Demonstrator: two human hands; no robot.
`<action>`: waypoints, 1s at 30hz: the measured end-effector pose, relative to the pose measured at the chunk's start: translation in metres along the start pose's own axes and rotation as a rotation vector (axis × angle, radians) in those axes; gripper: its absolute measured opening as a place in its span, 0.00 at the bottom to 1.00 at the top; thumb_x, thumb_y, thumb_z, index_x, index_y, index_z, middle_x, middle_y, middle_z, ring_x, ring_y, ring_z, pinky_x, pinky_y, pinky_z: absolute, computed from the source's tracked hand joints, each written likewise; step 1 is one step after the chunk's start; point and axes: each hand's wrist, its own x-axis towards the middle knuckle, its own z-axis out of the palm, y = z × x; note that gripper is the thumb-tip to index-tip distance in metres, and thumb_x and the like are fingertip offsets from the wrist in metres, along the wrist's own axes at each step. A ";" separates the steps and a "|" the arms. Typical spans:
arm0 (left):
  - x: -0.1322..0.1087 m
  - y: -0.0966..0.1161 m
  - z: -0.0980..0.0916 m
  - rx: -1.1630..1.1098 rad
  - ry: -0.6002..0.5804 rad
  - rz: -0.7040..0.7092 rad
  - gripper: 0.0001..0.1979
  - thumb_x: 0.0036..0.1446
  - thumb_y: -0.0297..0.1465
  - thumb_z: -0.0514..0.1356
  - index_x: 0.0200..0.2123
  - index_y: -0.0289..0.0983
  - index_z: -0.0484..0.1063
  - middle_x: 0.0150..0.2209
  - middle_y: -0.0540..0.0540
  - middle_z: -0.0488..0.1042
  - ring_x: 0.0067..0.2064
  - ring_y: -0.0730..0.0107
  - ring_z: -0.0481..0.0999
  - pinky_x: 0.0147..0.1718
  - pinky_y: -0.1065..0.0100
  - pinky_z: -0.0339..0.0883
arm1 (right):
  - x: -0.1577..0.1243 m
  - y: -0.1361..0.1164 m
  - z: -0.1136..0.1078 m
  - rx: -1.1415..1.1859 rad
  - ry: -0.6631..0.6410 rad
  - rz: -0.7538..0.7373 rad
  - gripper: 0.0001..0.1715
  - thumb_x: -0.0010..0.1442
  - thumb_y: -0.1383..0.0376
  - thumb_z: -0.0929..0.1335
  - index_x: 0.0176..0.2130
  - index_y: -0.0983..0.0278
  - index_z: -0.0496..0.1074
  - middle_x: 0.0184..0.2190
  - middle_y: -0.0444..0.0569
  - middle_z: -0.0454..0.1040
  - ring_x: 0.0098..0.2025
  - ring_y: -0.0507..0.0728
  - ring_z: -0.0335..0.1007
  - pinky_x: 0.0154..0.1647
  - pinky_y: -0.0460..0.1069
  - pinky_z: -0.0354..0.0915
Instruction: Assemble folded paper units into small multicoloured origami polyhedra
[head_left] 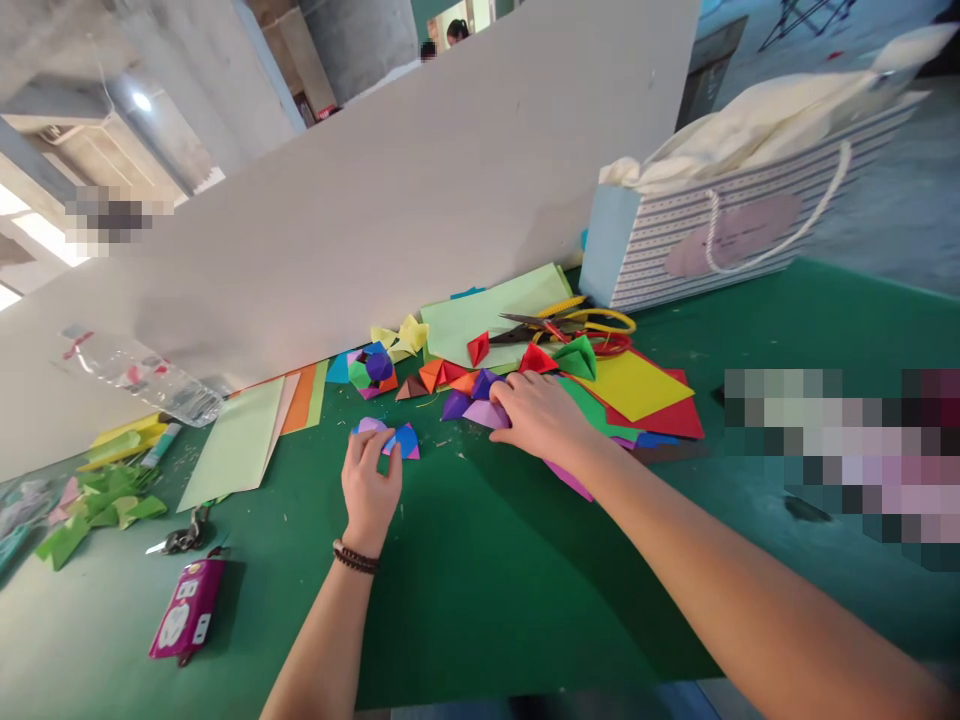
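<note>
The folded pieces [486,413] are matt paper; the bottle [142,375], glossy plastic; the tabletop [465,570], smooth.

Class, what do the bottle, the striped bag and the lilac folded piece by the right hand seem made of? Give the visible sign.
Bottle: likely plastic, clear and glossy; the background shows through it.
Striped bag: probably stiff paper or card, smooth-looking; it has flat panels and a crisp corner.
Lilac folded piece: apparently paper, matt-looking; flat face, straight edges.
</note>
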 end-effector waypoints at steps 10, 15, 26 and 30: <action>0.011 0.063 0.029 -0.079 -0.415 0.171 0.09 0.58 0.29 0.58 0.41 0.38 0.74 0.44 0.42 0.73 0.46 0.60 0.74 0.46 0.58 0.72 | 0.004 0.045 -0.029 0.148 0.126 0.302 0.12 0.52 0.74 0.67 0.38 0.63 0.73 0.35 0.51 0.78 0.38 0.60 0.74 0.35 0.51 0.62; 0.023 0.114 0.062 -0.207 -0.482 0.209 0.15 0.56 0.31 0.60 0.48 0.39 0.72 0.46 0.42 0.72 0.48 0.58 0.73 0.48 0.58 0.72 | 0.002 0.057 -0.035 0.135 0.119 0.497 0.07 0.57 0.66 0.66 0.36 0.62 0.75 0.28 0.50 0.78 0.32 0.61 0.74 0.29 0.50 0.59; 0.008 0.095 0.059 -0.321 -0.228 0.195 0.09 0.61 0.27 0.54 0.41 0.39 0.74 0.41 0.43 0.74 0.44 0.64 0.75 0.44 0.63 0.72 | 0.007 0.074 -0.042 0.151 -0.117 0.294 0.19 0.54 0.56 0.71 0.44 0.61 0.75 0.39 0.51 0.80 0.41 0.61 0.74 0.33 0.50 0.63; 0.008 0.088 0.059 -0.434 -0.142 0.153 0.09 0.61 0.26 0.54 0.39 0.38 0.74 0.39 0.43 0.74 0.40 0.68 0.75 0.41 0.66 0.72 | 0.003 0.057 -0.022 0.020 -0.133 0.208 0.20 0.57 0.57 0.69 0.47 0.65 0.73 0.40 0.57 0.78 0.46 0.65 0.72 0.36 0.52 0.63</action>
